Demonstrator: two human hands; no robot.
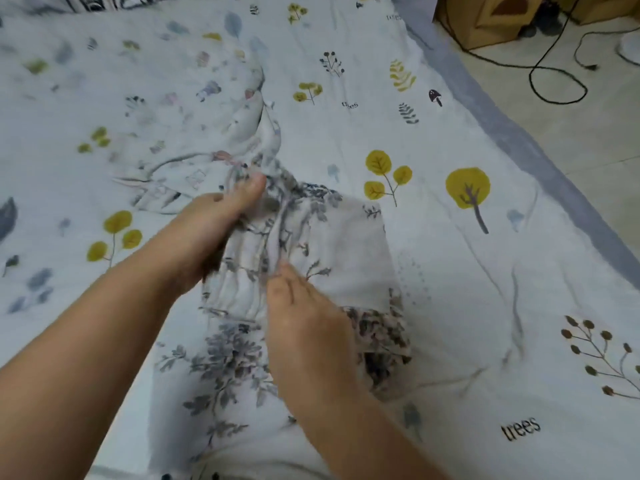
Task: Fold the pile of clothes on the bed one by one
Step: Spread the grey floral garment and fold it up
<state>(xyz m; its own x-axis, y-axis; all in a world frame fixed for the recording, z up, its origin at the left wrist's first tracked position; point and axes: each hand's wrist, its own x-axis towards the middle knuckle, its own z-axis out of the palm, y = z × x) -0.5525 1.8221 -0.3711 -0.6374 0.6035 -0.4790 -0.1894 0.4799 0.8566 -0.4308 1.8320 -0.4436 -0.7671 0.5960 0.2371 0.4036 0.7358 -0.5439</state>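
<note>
A white garment with a grey leaf print [332, 237] lies bunched in front of me on the bed [485, 271]. My left hand [214, 226] grips its gathered upper left part, thumb on top of the cloth. My right hand [304, 323] pinches a fold near the garment's middle, fingers curled into the fabric. The garment's lower part [225, 368] spreads flat towards me. A second pale printed garment [221, 140] lies crumpled just beyond my left hand.
The bed sheet is white with yellow trees, leaves and the word "trees". Its grey edge [519, 140] runs diagonally at the right. Beyond it is a tiled floor with a black cable [554, 81] and cardboard boxes [491, 22].
</note>
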